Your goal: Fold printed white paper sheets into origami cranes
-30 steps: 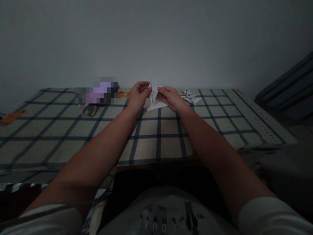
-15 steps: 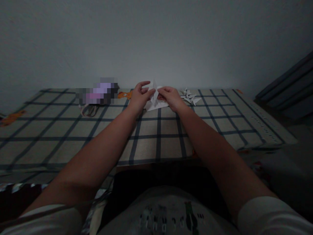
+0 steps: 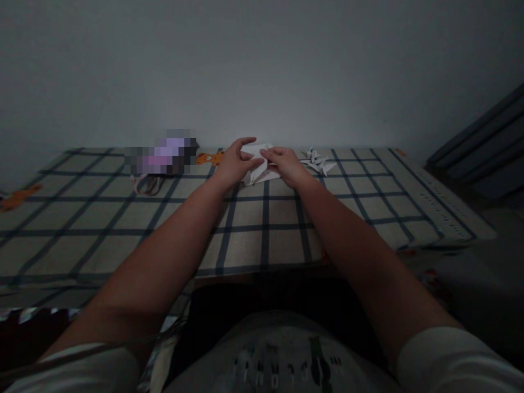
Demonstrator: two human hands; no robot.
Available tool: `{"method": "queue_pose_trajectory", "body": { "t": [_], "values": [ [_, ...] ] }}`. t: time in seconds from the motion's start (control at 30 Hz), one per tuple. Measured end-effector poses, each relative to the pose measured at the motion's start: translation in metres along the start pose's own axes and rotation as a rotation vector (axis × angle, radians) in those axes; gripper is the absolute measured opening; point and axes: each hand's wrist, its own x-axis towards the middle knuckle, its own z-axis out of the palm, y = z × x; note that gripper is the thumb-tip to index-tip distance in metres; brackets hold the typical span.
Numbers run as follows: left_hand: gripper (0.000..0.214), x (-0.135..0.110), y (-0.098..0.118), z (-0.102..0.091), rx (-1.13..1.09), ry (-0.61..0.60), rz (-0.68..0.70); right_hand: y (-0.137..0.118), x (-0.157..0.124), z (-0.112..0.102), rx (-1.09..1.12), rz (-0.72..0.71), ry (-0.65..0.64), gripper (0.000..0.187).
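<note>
Between my hands, just above the far part of the table, is a folded piece of white paper (image 3: 256,165). My left hand (image 3: 236,162) pinches its left side, thumb in front and the index finger stretched along the top. On the right edge, the thumb and fingers of my right hand (image 3: 285,162) are closed. More white paper (image 3: 268,175) lies on the cloth beneath, partly hidden by the hands and the held piece. Right of my right hand sit several small folded white paper shapes (image 3: 319,162) in a pile.
A checked tablecloth (image 3: 282,248) covers the table, which meets a plain wall (image 3: 262,71) at the back. To the left lies a blurred purple and dark item (image 3: 170,153) with a looped strap (image 3: 148,185). Grey pleated fabric (image 3: 487,147) hangs at the right.
The folded paper has turned from standing edge-on, with a tall point up, to a flatter, lower position showing a broad face. Both hands have shifted only slightly with it.
</note>
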Motion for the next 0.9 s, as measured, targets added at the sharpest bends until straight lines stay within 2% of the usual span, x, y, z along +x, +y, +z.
{"method": "queue_pose_trajectory", "body": {
  "t": [0.13, 0.33, 0.53, 0.6, 0.73, 0.9],
  "values": [
    [0.069, 0.002, -0.001, -0.002, -0.014, -0.04, 0.007, 0.001, 0.0, 0.003, 0.051, -0.003, 0.048, 0.039],
    [0.069, -0.001, 0.005, -0.001, -0.054, -0.089, -0.017, 0.0, 0.004, 0.004, 0.083, -0.048, 0.114, 0.032],
    [0.07, -0.002, 0.004, 0.003, -0.054, -0.044, 0.006, -0.007, 0.003, 0.003, -0.02, -0.038, 0.195, 0.034],
    [0.071, -0.002, 0.003, 0.003, -0.06, -0.037, 0.002, -0.009, 0.001, 0.002, -0.001, -0.031, 0.157, 0.037],
    [0.069, -0.001, 0.004, 0.001, -0.041, 0.012, 0.013, -0.009, -0.004, 0.001, -0.011, 0.043, -0.026, 0.039],
    [0.069, 0.0, 0.008, -0.003, -0.012, -0.026, 0.005, -0.004, -0.005, 0.002, -0.062, 0.053, -0.031, 0.036]
  ]
}}
